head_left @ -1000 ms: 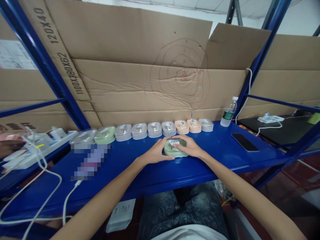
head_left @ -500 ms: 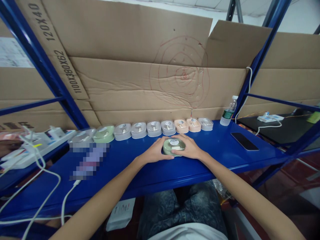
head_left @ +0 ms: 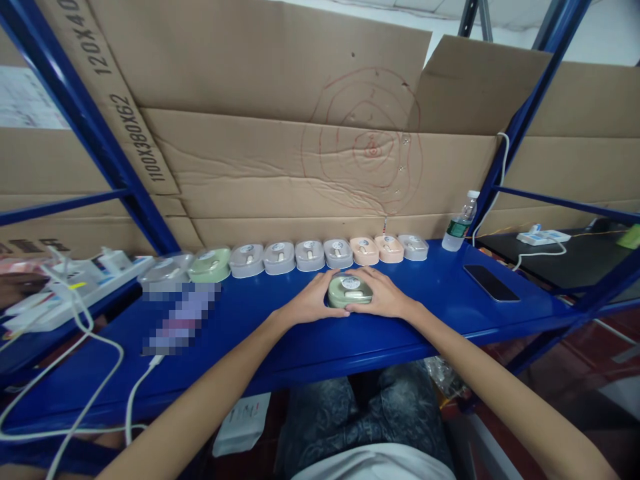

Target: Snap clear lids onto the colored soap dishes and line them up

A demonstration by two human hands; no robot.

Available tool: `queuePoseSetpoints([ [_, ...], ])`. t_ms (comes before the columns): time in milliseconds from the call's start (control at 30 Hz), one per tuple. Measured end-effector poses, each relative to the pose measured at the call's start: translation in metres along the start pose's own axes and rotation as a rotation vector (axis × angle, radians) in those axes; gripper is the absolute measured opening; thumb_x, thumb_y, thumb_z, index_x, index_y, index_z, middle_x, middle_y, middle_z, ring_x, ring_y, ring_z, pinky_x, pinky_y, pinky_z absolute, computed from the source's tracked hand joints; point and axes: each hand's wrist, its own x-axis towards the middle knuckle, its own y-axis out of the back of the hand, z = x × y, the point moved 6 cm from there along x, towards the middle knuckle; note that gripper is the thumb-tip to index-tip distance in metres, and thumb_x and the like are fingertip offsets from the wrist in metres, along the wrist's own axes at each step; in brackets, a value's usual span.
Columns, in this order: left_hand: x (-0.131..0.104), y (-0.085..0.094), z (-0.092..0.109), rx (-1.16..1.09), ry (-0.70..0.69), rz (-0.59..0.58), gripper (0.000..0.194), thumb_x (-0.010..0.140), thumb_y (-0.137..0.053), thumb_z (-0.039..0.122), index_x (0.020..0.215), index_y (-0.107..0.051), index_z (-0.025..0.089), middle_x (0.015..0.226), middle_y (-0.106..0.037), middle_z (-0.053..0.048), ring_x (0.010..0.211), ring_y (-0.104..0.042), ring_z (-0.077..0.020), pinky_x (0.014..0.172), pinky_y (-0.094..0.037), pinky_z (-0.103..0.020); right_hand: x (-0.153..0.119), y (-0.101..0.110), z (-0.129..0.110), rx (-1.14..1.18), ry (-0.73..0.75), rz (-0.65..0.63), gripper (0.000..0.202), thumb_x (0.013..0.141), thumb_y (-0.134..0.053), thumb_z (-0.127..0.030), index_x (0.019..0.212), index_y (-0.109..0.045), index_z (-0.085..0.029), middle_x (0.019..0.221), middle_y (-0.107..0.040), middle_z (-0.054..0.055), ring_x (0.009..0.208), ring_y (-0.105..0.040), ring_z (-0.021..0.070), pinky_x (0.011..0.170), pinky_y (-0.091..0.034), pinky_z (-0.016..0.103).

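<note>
A green lidded box point(head_left: 350, 298) with a clear top, a round white sticker and a pale latch sits between my hands near the middle of the blue shelf. My left hand point(head_left: 316, 298) is wrapped round its left side, and my right hand point(head_left: 384, 293) grips its right side. Both thumbs lie along the front edge, tips close together. Behind them runs a row of similar boxes: a green box point(head_left: 209, 267), several grey-lilac boxes point(head_left: 310, 257), two peach boxes point(head_left: 365, 252) and a grey box point(head_left: 414, 248) at the right end.
A water bottle point(head_left: 457, 227) and a dark phone point(head_left: 490, 283) are on the right. A blurred-out device point(head_left: 183, 320) with a white cable point(head_left: 131, 407) lies left, near power strips point(head_left: 80, 293). Cardboard point(head_left: 250, 167) backs the shelf between blue posts point(head_left: 530, 113).
The view has shifted slightly. My right thumb has slid down from across the box's front to its lower edge; both hands keep hold of the box.
</note>
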Motion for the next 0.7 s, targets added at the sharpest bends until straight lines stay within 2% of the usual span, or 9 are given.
queuePoseSetpoints([
  [133,-0.001,-0.003,-0.005,0.036,0.047,-0.031,0.116,0.076,-0.09,0.068,0.166,-0.033,0.022,0.167,-0.042,-0.02,0.155,-0.039,-0.0442,0.127,-0.035,-0.06,-0.009,0.005,-0.001,-0.118,-0.078,-0.011,0.081,0.089,-0.076,-0.071,0.153,-0.051,-0.028,0.139,-0.062,0.015,0.125,-0.064,0.0366,0.104,-0.055,0.054],
  [267,-0.003,-0.002,-0.004,0.047,0.095,-0.053,0.12,0.077,-0.088,0.069,0.17,-0.026,0.025,0.164,-0.045,-0.019,0.154,-0.041,-0.0426,0.128,-0.035,-0.06,-0.024,0.019,0.005,-0.25,-0.188,0.014,0.076,0.089,-0.074,-0.073,0.145,-0.056,-0.025,0.13,-0.063,0.015,0.116,-0.067,0.0369,0.098,-0.056,0.051],
  [433,-0.004,0.0,-0.001,0.08,0.1,-0.083,0.112,0.08,-0.084,0.072,0.168,-0.032,0.026,0.161,-0.048,-0.018,0.15,-0.046,-0.0412,0.125,-0.039,-0.058,-0.06,0.054,0.043,-0.484,-0.444,0.029,0.075,0.093,-0.064,-0.074,0.145,-0.054,-0.021,0.127,-0.065,0.021,0.116,-0.068,0.0424,0.097,-0.055,0.052],
  [533,-0.004,0.001,-0.002,0.118,0.1,-0.1,0.105,0.082,-0.08,0.075,0.165,-0.039,0.024,0.163,-0.047,-0.018,0.152,-0.043,-0.0414,0.126,-0.037,-0.058,-0.085,0.079,0.071,-0.584,-0.597,-0.002,0.084,0.096,-0.057,-0.075,0.154,-0.046,-0.015,0.127,-0.066,0.025,0.117,-0.068,0.0459,0.098,-0.054,0.055],
  [600,-0.003,0.001,-0.002,0.128,0.092,-0.105,0.102,0.083,-0.078,0.077,0.163,-0.043,0.024,0.162,-0.048,-0.017,0.152,-0.043,-0.0414,0.126,-0.038,-0.058,-0.098,0.093,0.086,-0.613,-0.66,-0.022,0.091,0.094,-0.059,-0.076,0.155,-0.043,-0.01,0.132,-0.066,0.028,0.122,-0.067,0.047,0.101,-0.053,0.054],
  [700,-0.003,0.001,-0.002,0.128,0.075,-0.1,0.096,0.083,-0.077,0.078,0.159,-0.048,0.026,0.159,-0.051,-0.015,0.15,-0.045,-0.0403,0.125,-0.039,-0.056,-0.108,0.106,0.102,-0.6,-0.715,-0.03,0.091,0.089,-0.064,-0.08,0.146,-0.052,-0.011,0.133,-0.067,0.027,0.123,-0.068,0.045,0.101,-0.053,0.05],
])
